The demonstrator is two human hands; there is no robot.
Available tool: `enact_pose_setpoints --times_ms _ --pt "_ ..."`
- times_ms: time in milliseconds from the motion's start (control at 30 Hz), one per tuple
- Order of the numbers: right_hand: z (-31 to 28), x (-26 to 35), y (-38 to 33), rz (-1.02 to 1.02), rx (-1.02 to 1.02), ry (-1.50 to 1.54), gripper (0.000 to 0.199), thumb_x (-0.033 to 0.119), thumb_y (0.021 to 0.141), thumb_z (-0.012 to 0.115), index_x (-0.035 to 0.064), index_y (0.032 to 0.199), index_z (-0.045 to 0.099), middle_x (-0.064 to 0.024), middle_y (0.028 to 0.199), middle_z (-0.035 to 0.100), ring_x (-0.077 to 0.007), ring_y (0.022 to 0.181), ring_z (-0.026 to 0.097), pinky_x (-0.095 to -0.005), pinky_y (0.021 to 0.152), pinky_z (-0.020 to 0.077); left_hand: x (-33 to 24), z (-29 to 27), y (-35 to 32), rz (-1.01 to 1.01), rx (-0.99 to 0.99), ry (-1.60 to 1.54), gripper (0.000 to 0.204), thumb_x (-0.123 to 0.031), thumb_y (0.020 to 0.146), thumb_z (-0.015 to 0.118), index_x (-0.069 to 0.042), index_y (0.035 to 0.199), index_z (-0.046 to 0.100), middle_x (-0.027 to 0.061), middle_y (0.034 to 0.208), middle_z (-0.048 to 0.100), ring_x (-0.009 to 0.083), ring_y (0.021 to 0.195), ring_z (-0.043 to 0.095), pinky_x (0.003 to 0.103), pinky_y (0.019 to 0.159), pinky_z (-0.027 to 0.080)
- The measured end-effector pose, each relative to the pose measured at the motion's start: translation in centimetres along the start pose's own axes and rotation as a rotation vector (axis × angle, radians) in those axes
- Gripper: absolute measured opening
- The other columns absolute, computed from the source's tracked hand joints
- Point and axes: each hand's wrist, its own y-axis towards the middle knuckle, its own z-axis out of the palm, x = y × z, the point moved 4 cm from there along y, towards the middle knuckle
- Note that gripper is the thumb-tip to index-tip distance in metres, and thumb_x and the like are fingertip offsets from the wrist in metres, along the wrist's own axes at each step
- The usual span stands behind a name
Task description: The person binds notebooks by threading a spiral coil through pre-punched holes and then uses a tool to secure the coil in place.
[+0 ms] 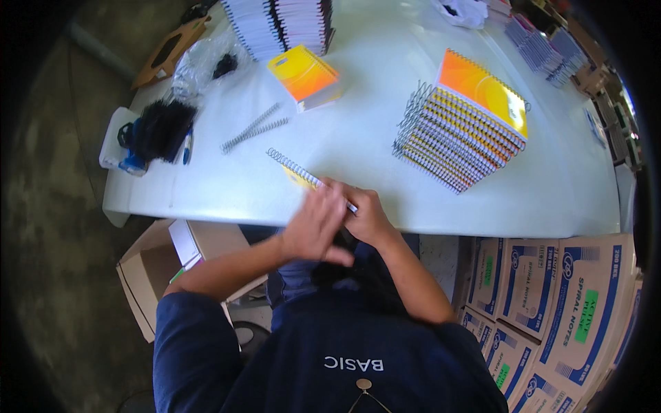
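Note:
A spiral notebook (300, 177) with a yellow cover stands tilted at the table's front edge, its metal coil along the upper edge. My right hand (366, 216) is closed around the near end of this notebook. Fingers stretched out and thumb apart, my left hand (318, 224) lies against the notebook's near part and hides some of it. Just beyond lie loose metal spiral coils (253, 129). Farther off is a small stack of yellow and orange pads (304, 74), with no coil visible on it.
A tall stack of coil-bound notebooks (465, 124) stands at right. White page stacks (272, 27) rise at the back. At left are a white bin (113, 148), black bristly material (164, 131) and clear plastic (206, 65). Cartons (578, 303) fill the lower right; an open box (155, 265) sits lower left.

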Motion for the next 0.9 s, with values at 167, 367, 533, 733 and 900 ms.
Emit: enact_pose_setpoints --times_ms 167,367,533,733,900 --pt "-0.4 0.4 -0.3 0.22 0.204 0.137 0.043 0.01 0.078 0.062 0.0048 0.121 0.055 -0.0164 0.109 0.063 -0.0276 0.096 0.063 -0.0321 0.081 0.0483 -0.2 -4.2 5.7 -0.027 -0.359 0.467 0.089 -0.076 0.074 0.042 -0.009 0.133 0.043 0.0226 0.139 0.032 0.0462 0.13 0.024 0.06 0.103 0.014" --pt "-0.5 -1.5 0.0 0.098 -0.042 0.141 0.02 0.002 0.075 0.06 -0.0011 0.095 0.06 -0.0176 0.084 0.064 -0.0268 0.077 0.064 -0.033 0.066 0.0483 -0.4 -3.2 5.8 -0.071 0.109 0.115 0.045 -0.044 0.083 0.055 -0.009 0.111 0.057 0.0115 0.116 0.05 0.0311 0.116 0.044 0.048 0.099 0.029" --pt "-0.8 -1.0 0.1 0.195 -0.086 0.129 0.021 -0.001 0.076 0.061 0.0005 0.097 0.062 -0.0164 0.081 0.065 -0.0202 0.072 0.063 -0.031 0.065 0.0481 0.6 -6.2 8.6 -0.061 0.253 -0.09 0.029 -0.014 0.072 0.07 -0.01 0.099 0.061 0.0058 0.096 0.056 0.0239 0.094 0.055 0.035 0.08 0.041" --pt "-0.6 -1.1 0.1 0.198 -0.182 0.213 0.023 0.004 0.082 0.062 0.0029 0.104 0.063 -0.0135 0.077 0.065 -0.0105 0.069 0.058 -0.0287 0.063 0.0463 1.2 -7.0 10.1 -0.12 0.33 -0.101 0.023 -0.015 0.075 0.068 -0.01 0.097 0.062 0.005 0.091 0.059 0.024 0.087 0.055 0.034 0.075 0.04" --pt "-0.6 -0.6 0.3 0.207 -0.179 0.115 0.016 0.007 0.083 0.062 -0.0003 0.097 0.063 -0.0161 0.075 0.064 -0.0162 0.068 0.062 -0.0297 0.062 0.0465 2.1 -6.7 10.1 -0.116 0.358 -0.085 0.016 -0.022 0.079 0.065 -0.011 0.091 0.064 0.0039 0.09 0.059 0.0221 0.086 0.055 0.033 0.074 0.039"
